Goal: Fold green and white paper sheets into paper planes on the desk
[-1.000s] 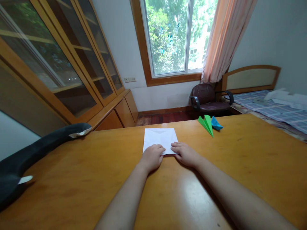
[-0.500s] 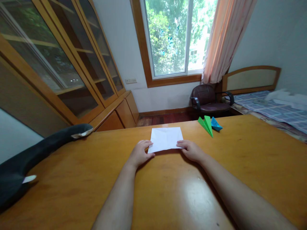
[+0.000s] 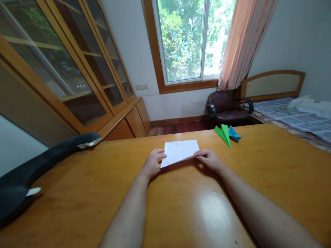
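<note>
A white sheet of paper (image 3: 180,151) is held just above the wooden table (image 3: 178,199), its near edge slanting up to the right. Around its left edge, my left hand (image 3: 153,163) is closed, fingers on top and the thumb hidden below. My right hand (image 3: 209,159) pinches the near right corner between thumb and fingers. Faint crease lines cross the paper.
A green paper plane (image 3: 224,136) and a blue paper boat (image 3: 234,134) lie at the table's far right. A black and white plush toy (image 3: 43,162) rests along the left side. Beyond the far edge stands a brown armchair (image 3: 224,105).
The paper has tilted, its right side lifting and shifting slightly right. My right hand has moved from lying over the corner to pinching it; my left hand stays at the left edge.
</note>
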A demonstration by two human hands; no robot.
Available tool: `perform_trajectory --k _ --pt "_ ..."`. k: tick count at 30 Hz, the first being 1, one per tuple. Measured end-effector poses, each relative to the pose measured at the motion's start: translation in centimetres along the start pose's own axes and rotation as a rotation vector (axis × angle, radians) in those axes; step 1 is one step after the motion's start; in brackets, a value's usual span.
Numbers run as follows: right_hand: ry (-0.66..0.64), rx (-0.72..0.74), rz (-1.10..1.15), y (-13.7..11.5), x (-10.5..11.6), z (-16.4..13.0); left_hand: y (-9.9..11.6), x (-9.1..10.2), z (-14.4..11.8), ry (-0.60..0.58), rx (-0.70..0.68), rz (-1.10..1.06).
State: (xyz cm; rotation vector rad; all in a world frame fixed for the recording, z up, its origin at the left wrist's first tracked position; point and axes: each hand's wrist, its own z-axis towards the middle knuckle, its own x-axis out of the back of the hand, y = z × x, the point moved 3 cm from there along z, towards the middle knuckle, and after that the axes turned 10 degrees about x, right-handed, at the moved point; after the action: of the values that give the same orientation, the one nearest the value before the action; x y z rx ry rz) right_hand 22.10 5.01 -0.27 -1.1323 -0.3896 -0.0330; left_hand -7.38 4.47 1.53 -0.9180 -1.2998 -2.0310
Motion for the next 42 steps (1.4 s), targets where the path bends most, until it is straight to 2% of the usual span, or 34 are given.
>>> perform_trajectory --k 6,11,17,22,30,38,42 --pt "-0.005 0.012 0.027 -0.5 0.2 -0.1 0.3 -0.3 0.0 -0.035 -0.020 -0.070" --pt "0.024 -0.015 0.053 -0.1 0.0 -0.2 0.6 -0.3 -0.1 -0.072 0.029 -0.146" --pt "0.040 -0.014 -0.132 0.7 -0.4 -0.2 -0.2 -0.6 -0.2 -0.057 0.082 -0.245" --pt "0.045 0.039 -0.160 0.9 -0.3 0.0 -0.9 -0.8 -0.1 -0.041 0.192 -0.347" --pt "-0.021 -0.062 -0.106 0.0 -0.2 0.1 0.0 -0.3 -0.1 -0.037 0.263 -0.483" --pt "0.011 -0.119 -0.083 0.4 -0.1 0.1 -0.7 -0.7 0.2 -0.029 0.271 -0.477" --pt "0.056 -0.124 -0.007 0.6 -0.3 0.3 -0.6 -1.1 0.2 -0.048 0.300 -0.551"
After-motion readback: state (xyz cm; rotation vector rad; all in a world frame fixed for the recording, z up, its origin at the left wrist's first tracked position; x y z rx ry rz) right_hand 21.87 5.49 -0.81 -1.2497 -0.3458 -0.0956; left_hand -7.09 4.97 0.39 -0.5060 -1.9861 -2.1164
